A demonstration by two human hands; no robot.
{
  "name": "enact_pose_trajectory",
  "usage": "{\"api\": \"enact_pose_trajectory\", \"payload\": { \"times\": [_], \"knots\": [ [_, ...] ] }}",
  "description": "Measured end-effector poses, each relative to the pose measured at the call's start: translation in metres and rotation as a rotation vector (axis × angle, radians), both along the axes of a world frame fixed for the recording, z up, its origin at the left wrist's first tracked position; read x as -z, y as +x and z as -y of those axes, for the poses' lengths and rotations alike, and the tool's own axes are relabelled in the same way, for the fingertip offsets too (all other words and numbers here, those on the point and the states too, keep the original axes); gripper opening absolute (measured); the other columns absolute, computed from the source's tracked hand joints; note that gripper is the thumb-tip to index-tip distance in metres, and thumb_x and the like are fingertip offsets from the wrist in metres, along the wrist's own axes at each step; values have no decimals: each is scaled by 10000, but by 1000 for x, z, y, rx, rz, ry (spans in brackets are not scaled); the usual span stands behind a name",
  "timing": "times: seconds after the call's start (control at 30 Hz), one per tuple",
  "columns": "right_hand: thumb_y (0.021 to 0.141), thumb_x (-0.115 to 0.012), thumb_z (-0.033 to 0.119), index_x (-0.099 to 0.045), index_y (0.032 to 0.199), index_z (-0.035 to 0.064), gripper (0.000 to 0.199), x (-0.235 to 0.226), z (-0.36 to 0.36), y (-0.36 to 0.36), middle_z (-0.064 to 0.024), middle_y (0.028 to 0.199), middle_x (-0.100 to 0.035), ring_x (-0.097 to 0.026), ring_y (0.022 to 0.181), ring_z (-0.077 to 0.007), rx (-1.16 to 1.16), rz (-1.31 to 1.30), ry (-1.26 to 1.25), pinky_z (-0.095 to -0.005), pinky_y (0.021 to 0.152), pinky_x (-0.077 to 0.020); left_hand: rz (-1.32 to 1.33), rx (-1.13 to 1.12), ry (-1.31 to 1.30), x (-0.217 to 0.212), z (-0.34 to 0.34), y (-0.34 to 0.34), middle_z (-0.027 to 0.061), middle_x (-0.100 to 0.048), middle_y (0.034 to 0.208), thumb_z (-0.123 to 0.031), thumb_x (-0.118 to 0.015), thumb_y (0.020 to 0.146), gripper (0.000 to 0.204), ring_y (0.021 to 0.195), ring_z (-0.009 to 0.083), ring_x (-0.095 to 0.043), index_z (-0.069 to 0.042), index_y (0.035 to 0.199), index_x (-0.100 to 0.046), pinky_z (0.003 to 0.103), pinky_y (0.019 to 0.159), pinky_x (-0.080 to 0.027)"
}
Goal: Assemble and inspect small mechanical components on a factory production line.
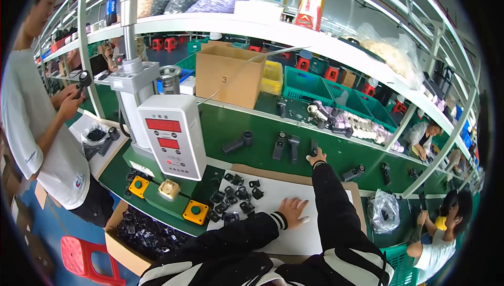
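My left hand lies on the white sheet with its fingers spread and nothing in them. To its left, several small black plastic parts are scattered on the sheet. My right arm is stretched forward to the green work surface. There my right hand has its fingers around a dark grey handheld device body, partly hidden by the fingers. Similar dark grey device bodies lie just left of it, and another lies to the right.
A bench press with a white display box stands at left, with two yellow-framed button boxes before it. An open carton of black parts sits below. A white shelf crosses overhead. One person stands at left; another sits at right.
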State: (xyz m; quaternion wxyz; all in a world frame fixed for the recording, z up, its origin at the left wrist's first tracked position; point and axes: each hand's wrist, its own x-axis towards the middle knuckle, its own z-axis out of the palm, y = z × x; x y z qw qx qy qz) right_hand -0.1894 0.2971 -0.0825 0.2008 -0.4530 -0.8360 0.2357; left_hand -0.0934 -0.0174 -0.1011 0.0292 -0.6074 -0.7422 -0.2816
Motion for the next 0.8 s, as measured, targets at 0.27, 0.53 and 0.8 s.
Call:
{"api": "enact_pose_trajectory", "payload": {
  "times": [0.27,0.53,0.8],
  "knots": [
    [692,-646,133,-478,1275,281,624,39,-14,21,-101,1045,-628,-594,872,-354,-38,-234,336,-414,819,-487,33,-9,-33,-7,2,-3,120,-424,1313,-432,-537,819,673,1248,328,-370,-122,1381,-333,548,1035,-257],
    [792,-585,13,-436,1379,201,634,24,1,157,-84,1273,-527,-566,1010,-237,-491,-882,-86,-383,740,-514,97,-11,-116,-23,3,-3,137,-324,1407,-333,-594,763,721,1264,349,-337,-118,1391,-313,544,1030,-256],
    [681,-595,-80,-493,1294,37,632,-12,155,305,-136,1120,-547,-545,982,-279,-650,-312,57,-317,903,-435,79,20,306,-35,-5,11,165,-217,1484,-127,-609,682,707,1353,356,-229,-152,1355,-390,564,1034,-221]
  ]
}}
